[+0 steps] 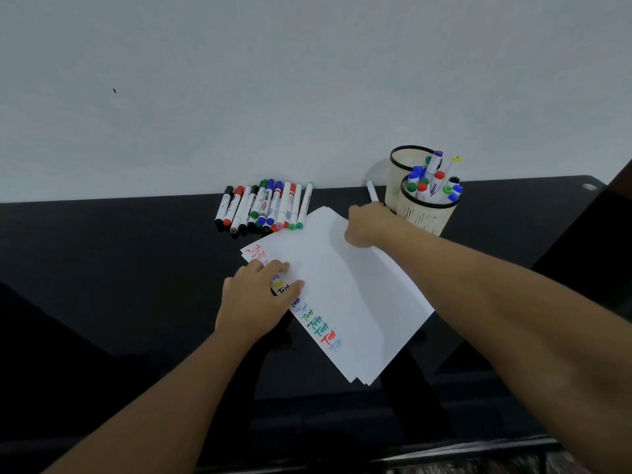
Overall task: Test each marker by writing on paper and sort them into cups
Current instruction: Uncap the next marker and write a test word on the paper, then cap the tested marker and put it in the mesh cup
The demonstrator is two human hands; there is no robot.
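A stack of white paper [345, 302] lies tilted on the black table, with a column of coloured "Test" words along its left edge. My left hand [256, 295] rests flat on that edge, fingers straight. My right hand [367, 225] grips a white marker [372, 192] whose end points up and back, over the paper's far corner. Several markers [265, 206] lie in a row by the wall. Two beige mesh cups stand at the right: the near cup [427, 217] is full of markers, the far cup [398, 176] holds a few.
The black glossy table [119, 268] runs up against a pale wall [273, 80]. A round hole [589, 186] sits in the table's far right corner. A dark shape [598, 241] rises at the right edge.
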